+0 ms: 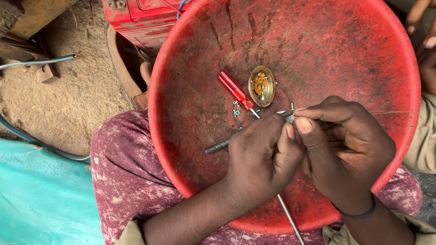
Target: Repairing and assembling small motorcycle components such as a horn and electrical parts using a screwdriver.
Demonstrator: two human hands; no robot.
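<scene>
Pinching a small metal part (287,114) between both thumbs: left hand (263,156) and right hand (347,147) clamp it above the red basin (190,149); red screwdriver (235,91) lies up-left, nearer the left hand.

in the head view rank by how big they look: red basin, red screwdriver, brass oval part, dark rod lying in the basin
1. basin
2. screwdriver
3. rod, though a hand hides part of it, so unsure against the screwdriver
4. brass part

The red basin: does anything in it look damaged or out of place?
The red basin is scuffed and dirt-stained inside. A round brass part lies tilted, insides exposed, beside a red-handled screwdriver, with tiny loose pieces scattered nearby.
</scene>
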